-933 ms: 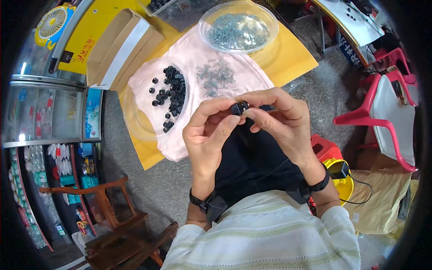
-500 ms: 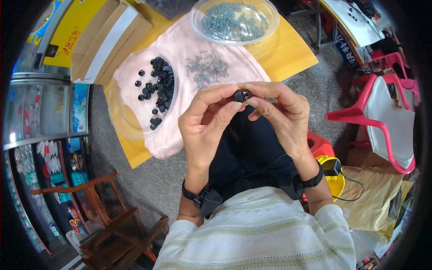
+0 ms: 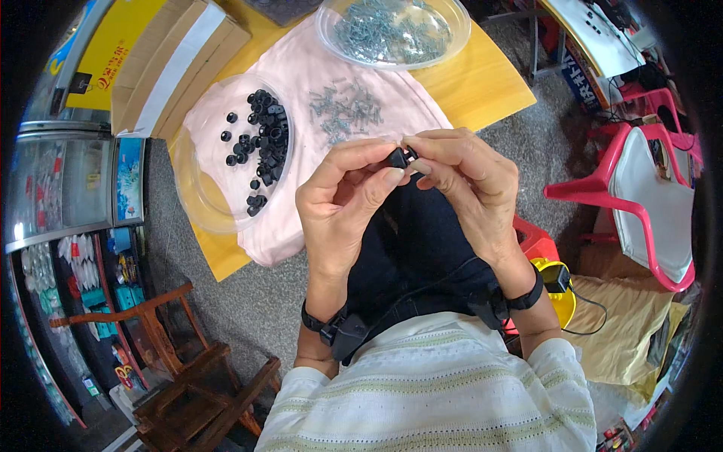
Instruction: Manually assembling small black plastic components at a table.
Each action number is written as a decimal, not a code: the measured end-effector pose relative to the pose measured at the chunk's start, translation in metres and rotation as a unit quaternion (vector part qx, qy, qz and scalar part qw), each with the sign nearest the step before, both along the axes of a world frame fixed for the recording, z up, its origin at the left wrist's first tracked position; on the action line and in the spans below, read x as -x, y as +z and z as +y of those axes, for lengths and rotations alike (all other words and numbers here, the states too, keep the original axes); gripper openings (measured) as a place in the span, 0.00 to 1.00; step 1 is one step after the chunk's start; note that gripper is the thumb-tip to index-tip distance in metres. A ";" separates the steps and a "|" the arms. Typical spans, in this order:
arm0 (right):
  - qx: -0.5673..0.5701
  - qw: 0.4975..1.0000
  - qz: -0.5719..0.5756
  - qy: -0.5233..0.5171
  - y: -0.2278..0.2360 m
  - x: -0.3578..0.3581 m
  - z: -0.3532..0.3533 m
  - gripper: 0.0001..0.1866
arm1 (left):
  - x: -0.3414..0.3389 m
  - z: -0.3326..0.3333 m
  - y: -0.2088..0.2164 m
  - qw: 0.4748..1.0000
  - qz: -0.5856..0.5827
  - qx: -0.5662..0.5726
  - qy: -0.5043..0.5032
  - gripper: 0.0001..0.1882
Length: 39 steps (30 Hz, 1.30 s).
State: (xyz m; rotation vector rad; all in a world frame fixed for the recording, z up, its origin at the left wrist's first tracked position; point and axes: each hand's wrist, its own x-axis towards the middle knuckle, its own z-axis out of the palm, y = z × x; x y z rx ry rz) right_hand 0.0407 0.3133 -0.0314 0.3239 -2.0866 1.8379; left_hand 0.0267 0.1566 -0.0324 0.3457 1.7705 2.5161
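Observation:
Above my lap, at the near edge of the pink cloth [image 3: 301, 90], my two hands meet fingertip to fingertip. My left hand [image 3: 335, 207] pinches a small black plastic part [image 3: 397, 157] between thumb and fingers. Facing it, my right hand [image 3: 474, 188] grips a smaller black round piece [image 3: 411, 153], partly covered by the fingertips. A narrow pale gap shows between the two. Left of them, many similar black plastic parts [image 3: 269, 135] lie in and around a shallow clear plastic tray [image 3: 185, 188]. Loose screws [image 3: 345, 113] are scattered on the cloth beyond my hands.
A clear tub [image 3: 331, 54] of screws stands at the far side of the yellow table [image 3: 493, 83]. An opened cardboard box [image 3: 169, 68] sits at the far left. A wooden chair [image 3: 177, 354] is on my left, a pink chair [image 3: 640, 203] on my right.
The two black pieces show a slightly wider gap between them now. Both hands keep their pinch in nearly the same spot; the view has shifted slightly.

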 end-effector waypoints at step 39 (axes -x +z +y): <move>-0.085 0.985 0.142 -0.051 0.016 -0.033 -0.004 0.16 | -0.048 0.024 0.011 0.979 -0.077 -0.188 0.025 0.10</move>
